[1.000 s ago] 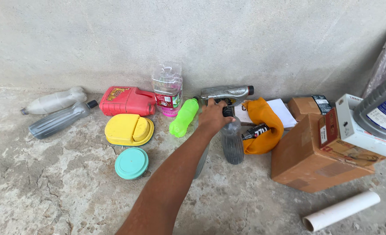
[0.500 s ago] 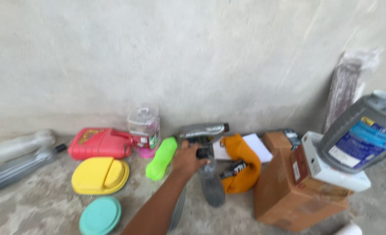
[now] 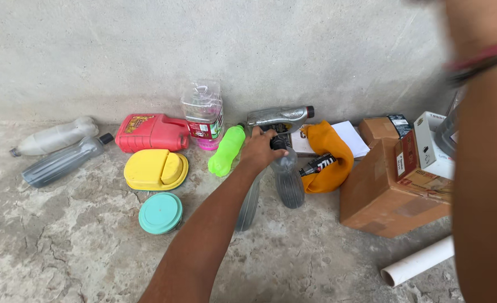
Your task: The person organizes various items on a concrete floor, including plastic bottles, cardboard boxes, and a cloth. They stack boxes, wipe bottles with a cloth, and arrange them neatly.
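Note:
My left hand reaches forward along the floor to the wall. Its fingers are curled on the black-capped neck of a smoky grey plastic bottle that lies on the concrete. A second clear bottle lies partly under my forearm. A bright green bottle lies just left of the hand, and a silver spray bottle lies against the wall right behind it. My right forearm, blurred and wearing a pink and black wristband, fills the right edge; its hand is out of frame.
Along the wall lie a red jerrycan, a clear bottle with a red label, a yellow lidded container, a teal lid and two grey bottles. On the right are an orange cloth, a cardboard box and a white pipe.
My left hand has stayed at the grey bottle's neck. The view shifted, and my right forearm now covers the right side where a grey jug showed before.

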